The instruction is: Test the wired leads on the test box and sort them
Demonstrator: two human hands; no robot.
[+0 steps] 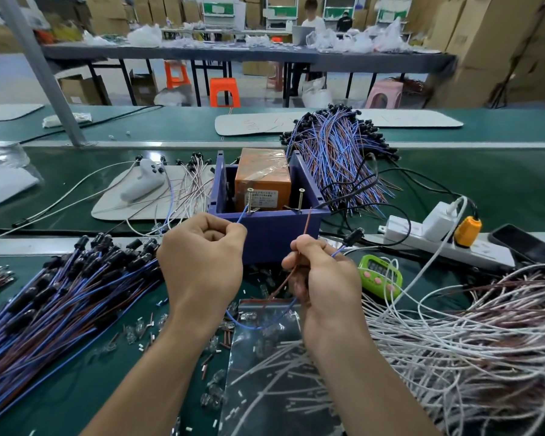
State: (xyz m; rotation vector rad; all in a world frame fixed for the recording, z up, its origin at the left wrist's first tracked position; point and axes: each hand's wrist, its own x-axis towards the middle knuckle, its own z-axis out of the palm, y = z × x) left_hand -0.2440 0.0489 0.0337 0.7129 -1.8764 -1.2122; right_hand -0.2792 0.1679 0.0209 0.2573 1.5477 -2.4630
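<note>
Two wire ends up at the purple test box (265,237), mid-desk: left hand (202,256) pinches the blue wire (240,218) against the left screw (250,199), right hand (321,278) pinches the brown wire (306,229) just beside the right screw (301,199). Blue-brown heap (60,294) and white heap (469,325) crowd both near corners, leaving a narrow lane.

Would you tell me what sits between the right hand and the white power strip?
In the head view, a green timer with pink buttons lies between the right hand and the power strip.
</note>
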